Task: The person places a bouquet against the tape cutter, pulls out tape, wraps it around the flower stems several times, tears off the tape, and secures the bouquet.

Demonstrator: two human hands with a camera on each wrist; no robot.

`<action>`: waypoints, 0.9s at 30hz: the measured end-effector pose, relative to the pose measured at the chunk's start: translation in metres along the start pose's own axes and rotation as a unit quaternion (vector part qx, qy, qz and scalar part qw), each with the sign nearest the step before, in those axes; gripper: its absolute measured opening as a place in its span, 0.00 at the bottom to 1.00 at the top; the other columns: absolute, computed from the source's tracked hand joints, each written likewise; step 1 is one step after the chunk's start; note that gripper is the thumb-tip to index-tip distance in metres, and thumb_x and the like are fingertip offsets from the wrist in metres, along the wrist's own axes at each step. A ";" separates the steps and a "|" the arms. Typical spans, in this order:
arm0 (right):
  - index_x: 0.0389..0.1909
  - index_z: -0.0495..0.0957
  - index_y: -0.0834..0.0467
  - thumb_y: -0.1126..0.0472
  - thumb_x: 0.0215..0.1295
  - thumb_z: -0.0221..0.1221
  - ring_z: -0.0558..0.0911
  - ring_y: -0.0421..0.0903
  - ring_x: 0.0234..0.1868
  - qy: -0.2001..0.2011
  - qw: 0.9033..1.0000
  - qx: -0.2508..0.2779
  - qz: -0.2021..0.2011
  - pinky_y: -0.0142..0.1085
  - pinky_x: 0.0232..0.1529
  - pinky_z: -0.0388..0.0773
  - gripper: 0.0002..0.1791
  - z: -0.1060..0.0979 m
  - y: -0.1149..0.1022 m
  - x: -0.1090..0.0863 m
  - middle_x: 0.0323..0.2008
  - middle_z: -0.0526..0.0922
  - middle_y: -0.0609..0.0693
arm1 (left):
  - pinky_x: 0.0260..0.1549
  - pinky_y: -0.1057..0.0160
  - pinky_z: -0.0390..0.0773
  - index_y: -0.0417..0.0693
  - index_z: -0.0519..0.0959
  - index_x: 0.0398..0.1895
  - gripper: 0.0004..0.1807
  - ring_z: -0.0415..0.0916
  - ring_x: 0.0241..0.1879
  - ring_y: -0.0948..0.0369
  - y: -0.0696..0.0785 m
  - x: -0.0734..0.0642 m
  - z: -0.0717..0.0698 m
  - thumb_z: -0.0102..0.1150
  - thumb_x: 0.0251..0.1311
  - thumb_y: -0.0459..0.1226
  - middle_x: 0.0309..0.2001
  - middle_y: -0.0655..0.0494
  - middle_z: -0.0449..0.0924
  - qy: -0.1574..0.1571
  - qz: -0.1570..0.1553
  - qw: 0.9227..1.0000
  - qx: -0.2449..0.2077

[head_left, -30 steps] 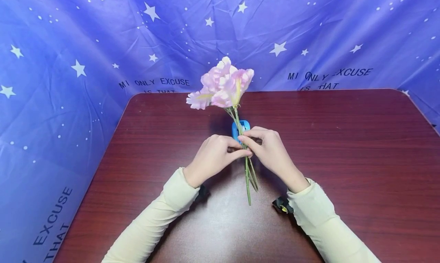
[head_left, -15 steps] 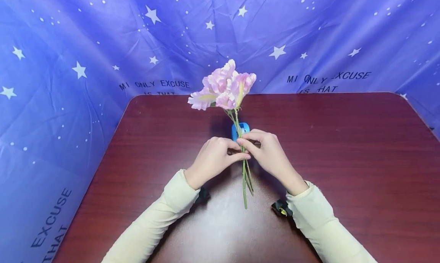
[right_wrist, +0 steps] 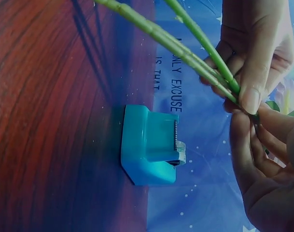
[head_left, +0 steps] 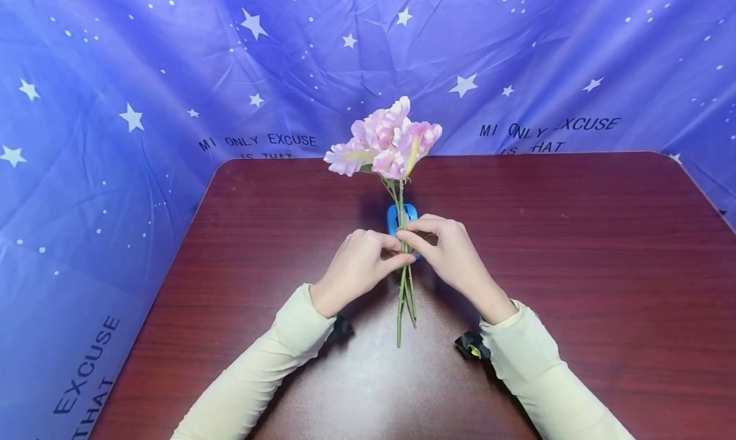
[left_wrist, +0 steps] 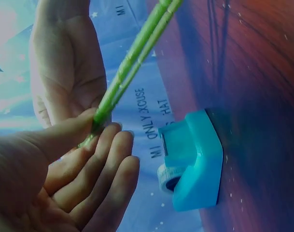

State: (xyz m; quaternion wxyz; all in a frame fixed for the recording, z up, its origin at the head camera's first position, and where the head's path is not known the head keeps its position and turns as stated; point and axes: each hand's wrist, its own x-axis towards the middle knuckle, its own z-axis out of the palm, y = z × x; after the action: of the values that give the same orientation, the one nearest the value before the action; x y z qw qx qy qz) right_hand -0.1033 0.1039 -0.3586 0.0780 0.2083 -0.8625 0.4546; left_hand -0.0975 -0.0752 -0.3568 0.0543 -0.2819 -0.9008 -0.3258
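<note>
A small bunch of pale pink flowers (head_left: 384, 140) is held up over the table in the head view, blossoms away from me. Its green stems (head_left: 400, 293) cross where both hands meet and fan out below them. My left hand (head_left: 358, 261) pinches the stems between thumb and fingers, just below the right hand's grip. The right hand (head_left: 451, 251) pinches them slightly higher up, its thumb across the front. Beyond the hands sits a blue tape dispenser (right_wrist: 147, 145) with a toothed cutter, and a roll of tape (left_wrist: 169, 178) shows in it. Stems partly hide the dispenser in the head view.
The dark red wooden table (head_left: 604, 255) has rounded far corners. A blue cloth (head_left: 322, 63) with white stars and lettering hangs behind it and along the left. Black wrist gear (head_left: 473, 347) shows by the right cuff.
The blossoms have swung to the right and the lower stem ends to the left, so the bunch stands straighter in the head view. Both hands keep their grip almost in place.
</note>
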 end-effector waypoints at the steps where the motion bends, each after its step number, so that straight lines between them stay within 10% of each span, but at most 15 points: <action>1: 0.37 0.88 0.58 0.61 0.64 0.65 0.82 0.39 0.31 0.000 1.000 0.000 -0.001 0.34 0.35 0.81 0.06 0.000 0.000 0.000 0.29 0.84 0.46 | 0.20 0.71 0.64 0.57 0.82 0.20 0.11 0.63 0.17 0.71 0.000 0.000 0.000 0.69 0.58 0.45 0.15 0.70 0.72 -0.001 -0.003 1.000 -0.004; 12: 0.36 0.89 0.56 0.60 0.63 0.66 0.80 0.39 0.29 -0.002 1.000 -0.025 -0.015 0.31 0.34 0.79 0.06 -0.005 0.002 0.000 0.29 0.85 0.45 | 0.24 0.71 0.71 0.54 0.84 0.22 0.10 0.78 0.20 0.70 0.004 -0.002 0.005 0.66 0.61 0.43 0.17 0.62 0.82 -0.004 -0.022 0.999 -0.040; 27: 0.36 0.89 0.56 0.58 0.65 0.65 0.82 0.40 0.30 -0.044 0.998 -0.044 0.003 0.34 0.36 0.78 0.07 -0.020 0.003 0.003 0.31 0.87 0.46 | 0.21 0.74 0.65 0.51 0.84 0.24 0.10 0.71 0.18 0.70 0.008 0.000 0.012 0.64 0.63 0.41 0.16 0.58 0.80 -0.002 -0.006 0.997 -0.071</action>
State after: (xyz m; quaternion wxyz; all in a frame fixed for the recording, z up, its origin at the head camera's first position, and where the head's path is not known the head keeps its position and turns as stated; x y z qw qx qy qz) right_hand -0.1082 0.1206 -0.3487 0.0479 0.2216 -0.8850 0.4067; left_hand -0.0923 -0.0628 -0.3616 0.0304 -0.2804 -0.8772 -0.3886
